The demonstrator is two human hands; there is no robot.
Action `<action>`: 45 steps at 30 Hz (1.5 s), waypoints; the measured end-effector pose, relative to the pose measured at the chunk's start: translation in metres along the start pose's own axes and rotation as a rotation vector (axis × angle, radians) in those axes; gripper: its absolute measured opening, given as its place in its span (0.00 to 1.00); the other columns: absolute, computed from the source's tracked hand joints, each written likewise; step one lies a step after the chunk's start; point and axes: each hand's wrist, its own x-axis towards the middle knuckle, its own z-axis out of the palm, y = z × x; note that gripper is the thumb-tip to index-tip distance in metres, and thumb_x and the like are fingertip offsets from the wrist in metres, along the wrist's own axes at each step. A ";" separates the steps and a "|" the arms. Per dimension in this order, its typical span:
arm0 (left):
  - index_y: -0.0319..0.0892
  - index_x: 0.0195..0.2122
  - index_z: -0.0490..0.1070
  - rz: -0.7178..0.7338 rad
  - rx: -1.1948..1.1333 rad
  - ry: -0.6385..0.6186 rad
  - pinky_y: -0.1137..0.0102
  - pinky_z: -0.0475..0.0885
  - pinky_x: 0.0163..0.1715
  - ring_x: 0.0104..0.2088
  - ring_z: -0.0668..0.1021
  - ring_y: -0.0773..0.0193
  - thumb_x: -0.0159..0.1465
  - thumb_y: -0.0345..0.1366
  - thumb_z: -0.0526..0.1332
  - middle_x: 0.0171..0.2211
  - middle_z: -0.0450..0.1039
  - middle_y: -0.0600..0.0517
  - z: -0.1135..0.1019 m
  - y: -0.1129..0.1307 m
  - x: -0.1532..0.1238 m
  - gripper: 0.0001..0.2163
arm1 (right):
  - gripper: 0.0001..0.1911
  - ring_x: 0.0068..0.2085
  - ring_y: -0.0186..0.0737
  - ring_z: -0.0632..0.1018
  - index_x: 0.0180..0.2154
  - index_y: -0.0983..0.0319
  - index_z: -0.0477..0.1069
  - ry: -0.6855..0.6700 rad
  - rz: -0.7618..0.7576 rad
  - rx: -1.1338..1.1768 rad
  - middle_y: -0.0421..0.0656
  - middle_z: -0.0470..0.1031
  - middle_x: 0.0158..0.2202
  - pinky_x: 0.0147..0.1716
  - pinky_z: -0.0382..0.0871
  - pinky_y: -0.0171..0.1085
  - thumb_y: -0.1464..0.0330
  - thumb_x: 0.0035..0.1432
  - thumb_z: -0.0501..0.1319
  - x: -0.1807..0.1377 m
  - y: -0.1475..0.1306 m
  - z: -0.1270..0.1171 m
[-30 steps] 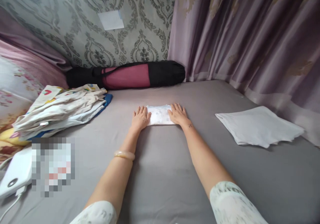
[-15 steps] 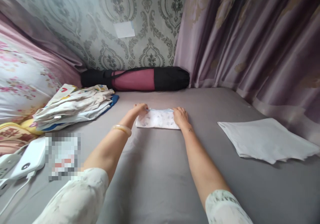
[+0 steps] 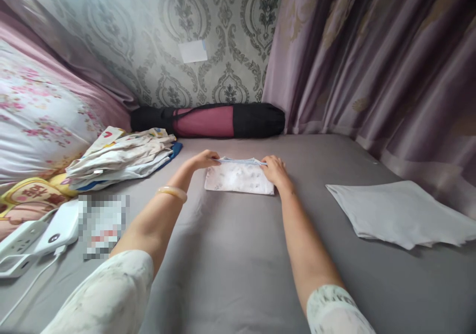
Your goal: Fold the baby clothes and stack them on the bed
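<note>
A small white printed cloth [image 3: 240,179], folded into a rectangle, lies on the grey bed sheet [image 3: 238,254] in front of me. My left hand [image 3: 205,159] pinches its far left corner and my right hand [image 3: 274,169] pinches its far right corner. The far edge of the cloth is lifted slightly off the sheet between both hands. A pale bangle sits on my left wrist.
A folded white cloth [image 3: 399,214] lies to the right. A pile of folded clothes [image 3: 122,156] sits at the left beside floral pillows [image 3: 40,120]. A black and pink roll bag [image 3: 208,120] lies against the wall. White chargers [image 3: 40,234] lie near left. Purple curtains [image 3: 372,61] hang right.
My hands went from lying flat on the cloth's sides to gripping its far corners and lifting that edge. The view shifted a little to the left.
</note>
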 end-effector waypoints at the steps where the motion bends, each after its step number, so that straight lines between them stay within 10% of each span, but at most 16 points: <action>1: 0.39 0.38 0.75 0.019 -0.076 0.017 0.72 0.67 0.33 0.34 0.75 0.62 0.55 0.44 0.60 0.32 0.76 0.51 -0.006 0.000 -0.004 0.15 | 0.10 0.51 0.46 0.72 0.45 0.58 0.73 -0.001 -0.007 0.042 0.47 0.75 0.48 0.49 0.60 0.42 0.68 0.64 0.57 0.001 0.001 -0.004; 11: 0.39 0.38 0.74 0.194 -0.180 0.544 0.69 0.67 0.37 0.34 0.72 0.64 0.57 0.43 0.62 0.33 0.74 0.52 -0.029 0.012 -0.033 0.13 | 0.11 0.46 0.43 0.73 0.39 0.60 0.72 0.308 -0.230 0.182 0.45 0.77 0.42 0.48 0.60 0.40 0.76 0.58 0.54 0.003 -0.007 -0.039; 23: 0.47 0.44 0.75 0.215 0.236 0.207 0.56 0.59 0.53 0.47 0.70 0.54 0.59 0.29 0.54 0.43 0.72 0.48 0.042 -0.004 -0.082 0.16 | 0.23 0.40 0.37 0.75 0.45 0.56 0.76 -0.512 -0.123 0.054 0.41 0.77 0.45 0.38 0.62 0.31 0.80 0.49 0.58 -0.015 -0.010 -0.048; 31: 0.50 0.49 0.74 0.157 0.256 0.059 0.58 0.59 0.51 0.47 0.68 0.53 0.51 0.26 0.56 0.45 0.71 0.49 0.054 -0.001 -0.097 0.24 | 0.22 0.38 0.34 0.76 0.45 0.59 0.78 -0.815 -0.115 -0.012 0.41 0.78 0.43 0.32 0.64 0.28 0.77 0.46 0.63 -0.016 -0.011 -0.048; 38: 0.45 0.51 0.73 0.039 0.178 0.321 0.54 0.60 0.55 0.51 0.70 0.52 0.61 0.30 0.51 0.49 0.73 0.46 0.057 0.022 -0.087 0.19 | 0.17 0.48 0.44 0.76 0.49 0.63 0.75 -0.433 -0.137 -0.038 0.48 0.77 0.48 0.45 0.66 0.36 0.68 0.64 0.53 -0.019 -0.031 -0.040; 41: 0.44 0.59 0.66 0.008 0.186 0.430 0.51 0.57 0.59 0.59 0.67 0.50 0.66 0.33 0.49 0.59 0.67 0.43 0.068 0.041 -0.071 0.21 | 0.26 0.65 0.48 0.60 0.64 0.65 0.58 -0.142 -0.163 -0.031 0.52 0.59 0.66 0.62 0.53 0.45 0.66 0.68 0.47 -0.020 -0.051 -0.015; 45: 0.45 0.67 0.53 0.026 0.186 0.333 0.45 0.49 0.63 0.68 0.55 0.51 0.68 0.35 0.46 0.67 0.56 0.45 0.088 0.058 -0.054 0.25 | 0.30 0.71 0.46 0.43 0.69 0.64 0.46 -0.142 -0.210 -0.055 0.45 0.41 0.72 0.67 0.36 0.53 0.65 0.69 0.41 -0.028 -0.073 0.017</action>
